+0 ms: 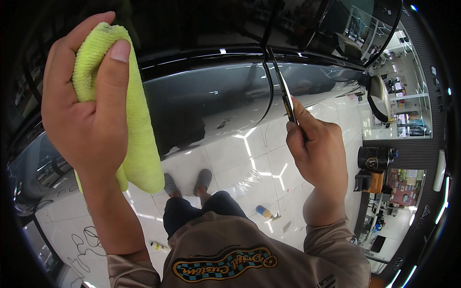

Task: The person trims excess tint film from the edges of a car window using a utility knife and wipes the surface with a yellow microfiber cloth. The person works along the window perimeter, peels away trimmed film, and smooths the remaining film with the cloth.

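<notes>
My left hand (89, 120) is closed round a folded yellow-green microfibre cloth (141, 139), the thumb pressed on its upper end. The cloth is raised in front of a glossy dark car's side (206, 98). On the right, my right hand (319, 149) pinches a slim, long tool (287, 100) with a dark body and a pale edge; its exact kind I cannot make out. The tool points up and away, its far tip at the upper end of the gap between two car panels, just below the window. Whether the tip touches the car I cannot tell.
A spray bottle (266, 212) with a blue and tan body lies on the pale tiled floor (230, 163). A thin dark cable (89, 245) curls at lower left. The car's side mirror (379, 98) juts out at right, and a black drum (373, 158) stands beyond.
</notes>
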A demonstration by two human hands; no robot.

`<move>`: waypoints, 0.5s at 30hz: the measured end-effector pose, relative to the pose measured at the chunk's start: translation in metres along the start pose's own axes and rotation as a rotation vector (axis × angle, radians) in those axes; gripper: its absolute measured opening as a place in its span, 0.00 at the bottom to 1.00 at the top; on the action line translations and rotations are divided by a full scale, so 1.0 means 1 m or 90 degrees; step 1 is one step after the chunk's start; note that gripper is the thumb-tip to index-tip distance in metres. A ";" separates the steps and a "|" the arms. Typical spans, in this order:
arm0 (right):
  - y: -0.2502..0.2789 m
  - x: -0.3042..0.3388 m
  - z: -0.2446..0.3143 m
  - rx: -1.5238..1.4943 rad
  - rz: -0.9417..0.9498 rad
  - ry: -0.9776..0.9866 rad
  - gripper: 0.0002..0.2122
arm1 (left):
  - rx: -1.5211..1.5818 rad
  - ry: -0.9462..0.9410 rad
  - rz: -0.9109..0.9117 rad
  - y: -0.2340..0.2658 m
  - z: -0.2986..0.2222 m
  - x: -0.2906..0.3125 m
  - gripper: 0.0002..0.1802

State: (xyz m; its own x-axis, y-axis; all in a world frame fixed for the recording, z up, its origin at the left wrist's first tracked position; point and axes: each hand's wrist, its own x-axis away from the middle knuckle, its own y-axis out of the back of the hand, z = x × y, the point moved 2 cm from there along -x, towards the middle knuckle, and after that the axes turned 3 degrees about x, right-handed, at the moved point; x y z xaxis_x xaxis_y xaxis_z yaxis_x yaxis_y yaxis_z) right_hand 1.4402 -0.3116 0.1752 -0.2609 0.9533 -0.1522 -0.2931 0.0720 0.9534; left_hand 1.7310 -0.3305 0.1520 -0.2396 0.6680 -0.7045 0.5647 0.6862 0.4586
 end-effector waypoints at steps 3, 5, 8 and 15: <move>0.005 -0.001 -0.002 0.013 0.018 0.008 0.20 | 0.011 0.005 0.013 0.000 0.000 0.001 0.16; 0.011 0.000 -0.001 0.043 0.050 0.006 0.19 | 0.056 -0.051 -0.036 -0.004 0.001 -0.002 0.13; 0.015 -0.002 0.006 0.058 0.045 0.051 0.20 | 0.121 -0.093 -0.020 0.001 -0.002 -0.006 0.17; 0.019 0.000 -0.001 0.067 0.061 0.022 0.19 | 0.187 0.044 0.051 -0.001 -0.014 0.001 0.17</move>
State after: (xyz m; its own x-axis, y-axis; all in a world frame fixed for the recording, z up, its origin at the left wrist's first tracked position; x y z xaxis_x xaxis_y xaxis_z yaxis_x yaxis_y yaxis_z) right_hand 1.4341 -0.3106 0.1931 -0.3150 0.9467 -0.0667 -0.1673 0.0138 0.9858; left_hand 1.7186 -0.3267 0.1585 -0.2325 0.7409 -0.6300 0.7858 0.5248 0.3272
